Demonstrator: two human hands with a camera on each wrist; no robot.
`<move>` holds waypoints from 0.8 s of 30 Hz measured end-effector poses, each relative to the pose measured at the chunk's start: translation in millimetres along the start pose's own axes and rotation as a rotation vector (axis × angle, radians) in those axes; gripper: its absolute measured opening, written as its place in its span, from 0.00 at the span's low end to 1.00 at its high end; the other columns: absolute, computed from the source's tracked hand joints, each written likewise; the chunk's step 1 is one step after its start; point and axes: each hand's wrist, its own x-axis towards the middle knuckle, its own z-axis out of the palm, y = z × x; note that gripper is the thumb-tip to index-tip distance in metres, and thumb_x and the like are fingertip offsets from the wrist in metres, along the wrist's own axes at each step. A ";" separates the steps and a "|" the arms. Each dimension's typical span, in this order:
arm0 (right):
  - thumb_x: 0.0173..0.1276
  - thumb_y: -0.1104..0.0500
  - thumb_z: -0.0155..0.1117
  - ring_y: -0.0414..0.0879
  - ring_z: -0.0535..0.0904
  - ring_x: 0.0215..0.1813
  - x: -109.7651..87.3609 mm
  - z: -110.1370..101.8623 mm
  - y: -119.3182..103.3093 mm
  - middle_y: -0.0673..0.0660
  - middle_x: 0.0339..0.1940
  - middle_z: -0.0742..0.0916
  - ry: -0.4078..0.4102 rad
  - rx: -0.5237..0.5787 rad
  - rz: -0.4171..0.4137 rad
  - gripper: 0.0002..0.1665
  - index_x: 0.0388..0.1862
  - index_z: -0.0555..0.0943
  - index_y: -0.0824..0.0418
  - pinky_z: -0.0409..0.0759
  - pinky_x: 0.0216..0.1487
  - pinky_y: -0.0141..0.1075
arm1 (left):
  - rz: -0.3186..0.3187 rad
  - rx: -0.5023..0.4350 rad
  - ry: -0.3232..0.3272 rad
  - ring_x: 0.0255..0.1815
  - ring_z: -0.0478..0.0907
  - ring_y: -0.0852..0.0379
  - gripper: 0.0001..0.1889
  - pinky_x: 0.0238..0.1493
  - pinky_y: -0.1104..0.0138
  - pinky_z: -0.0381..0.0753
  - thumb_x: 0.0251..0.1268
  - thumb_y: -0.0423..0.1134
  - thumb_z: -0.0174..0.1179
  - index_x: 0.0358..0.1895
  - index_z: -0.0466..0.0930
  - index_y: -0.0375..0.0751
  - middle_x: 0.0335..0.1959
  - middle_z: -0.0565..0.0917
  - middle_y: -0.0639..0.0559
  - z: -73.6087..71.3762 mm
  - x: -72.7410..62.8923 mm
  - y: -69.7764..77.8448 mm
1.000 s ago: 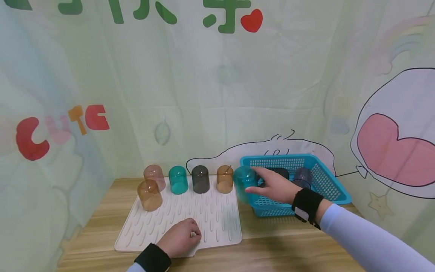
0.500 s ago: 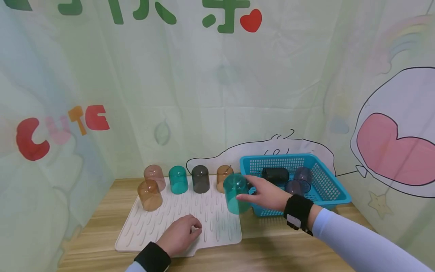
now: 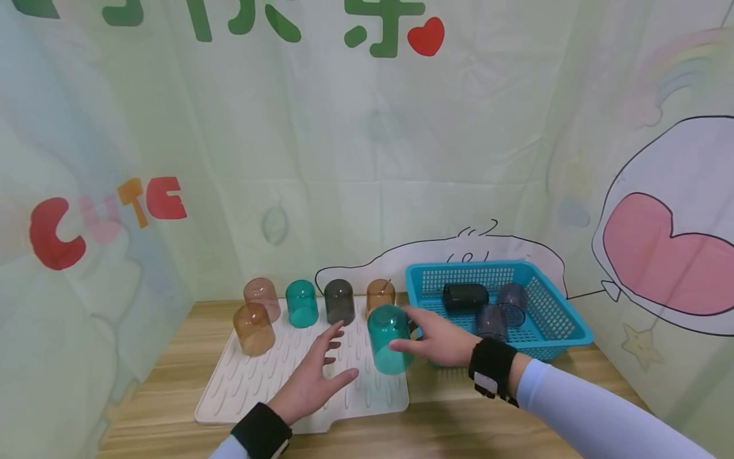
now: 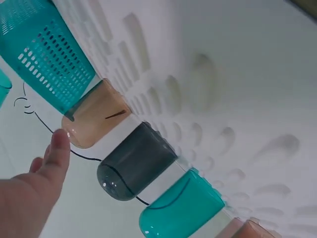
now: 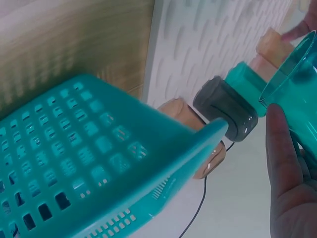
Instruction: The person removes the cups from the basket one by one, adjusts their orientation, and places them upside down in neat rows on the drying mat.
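My right hand [image 3: 444, 338] grips a clear teal cup [image 3: 387, 344], bottom up, thumb on the near side. It hangs over the right part of a white ridged drying mat [image 3: 369, 398]; in the right wrist view the cup's rim [image 5: 286, 67] shows beside the thumb. My left hand [image 3: 306, 386] is over the mat's front middle, fingers spread and holding nothing. Upside down along the mat's back stand a pinkish cup [image 3: 262, 296], another teal cup [image 3: 301, 305], a dark grey cup [image 3: 339, 302] and an amber cup [image 3: 381, 294], partly hidden. A second amber cup [image 3: 253, 330] stands nearer at the left.
A blue perforated basket [image 3: 564, 319] stands right of the mat, holding a black cup [image 3: 466, 298] on its side and two purplish-grey cups [image 3: 512, 303]. Beneath everything is a wood-grain table [image 3: 459, 427]. A printed curtain [image 3: 321, 210] hangs behind.
My right hand has brought the teal cup from the basket's left edge leftward and nearer, over the mat. My left hand has uncurled and spread its fingers, reaching slightly forward.
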 end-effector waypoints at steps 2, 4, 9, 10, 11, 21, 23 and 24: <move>0.69 0.34 0.65 0.48 0.79 0.56 1.0 2.5 -0.1 0.51 0.58 0.84 -0.003 -0.004 0.005 0.40 0.73 0.69 0.50 0.85 0.55 0.49 | 0.009 -0.040 0.013 0.77 0.65 0.44 0.52 0.71 0.45 0.73 0.59 0.58 0.72 0.82 0.48 0.61 0.78 0.62 0.49 -0.3 0.2 4.1; 0.68 0.34 0.65 0.49 0.79 0.57 1.3 4.2 -0.8 0.52 0.59 0.83 -0.009 0.005 0.018 0.42 0.74 0.68 0.51 0.85 0.56 0.50 | 0.025 -0.072 0.025 0.78 0.64 0.44 0.53 0.72 0.46 0.71 0.59 0.56 0.73 0.82 0.46 0.64 0.79 0.61 0.49 -0.4 0.4 8.3; 0.67 0.32 0.66 0.50 0.80 0.59 1.9 8.9 -1.5 0.54 0.61 0.83 -0.029 0.019 0.042 0.47 0.76 0.67 0.55 0.85 0.57 0.51 | 0.068 -0.129 0.036 0.78 0.64 0.42 0.54 0.72 0.46 0.72 0.59 0.52 0.74 0.82 0.43 0.68 0.81 0.58 0.46 1.7 0.5 18.5; 0.67 0.32 0.66 0.50 0.80 0.59 2.1 9.9 -1.2 0.54 0.62 0.83 -0.034 0.021 0.042 0.47 0.76 0.66 0.55 0.85 0.57 0.51 | 0.076 -0.137 0.034 0.78 0.64 0.42 0.54 0.71 0.45 0.72 0.59 0.51 0.74 0.81 0.43 0.69 0.81 0.58 0.46 2.5 0.5 20.4; 0.67 0.32 0.66 0.50 0.80 0.59 2.3 11.0 -0.8 0.54 0.62 0.83 -0.037 0.021 0.043 0.48 0.76 0.66 0.56 0.85 0.57 0.51 | 0.083 -0.143 0.031 0.78 0.64 0.41 0.54 0.71 0.45 0.72 0.60 0.50 0.74 0.81 0.43 0.69 0.81 0.58 0.46 3.5 0.6 22.2; 0.67 0.34 0.66 0.51 0.80 0.58 3.9 18.8 -3.8 0.53 0.61 0.83 -0.054 0.050 0.044 0.47 0.76 0.66 0.55 0.86 0.54 0.48 | 0.134 -0.146 -0.016 0.77 0.65 0.42 0.52 0.67 0.45 0.77 0.60 0.51 0.73 0.80 0.45 0.75 0.82 0.55 0.52 10.6 2.4 33.8; 0.67 0.34 0.66 0.50 0.80 0.57 4.4 20.0 -4.4 0.53 0.60 0.83 -0.055 0.051 0.036 0.45 0.75 0.67 0.55 0.86 0.54 0.46 | 0.146 -0.142 -0.015 0.76 0.66 0.40 0.51 0.66 0.44 0.78 0.60 0.50 0.73 0.80 0.46 0.74 0.82 0.56 0.51 11.5 2.8 35.4; 0.68 0.34 0.66 0.49 0.80 0.57 4.3 20.4 -4.7 0.52 0.59 0.83 -0.055 0.047 0.032 0.44 0.75 0.68 0.54 0.87 0.53 0.46 | 0.145 -0.138 -0.014 0.76 0.66 0.41 0.51 0.65 0.44 0.78 0.60 0.50 0.73 0.80 0.47 0.75 0.81 0.57 0.52 12.2 2.9 36.2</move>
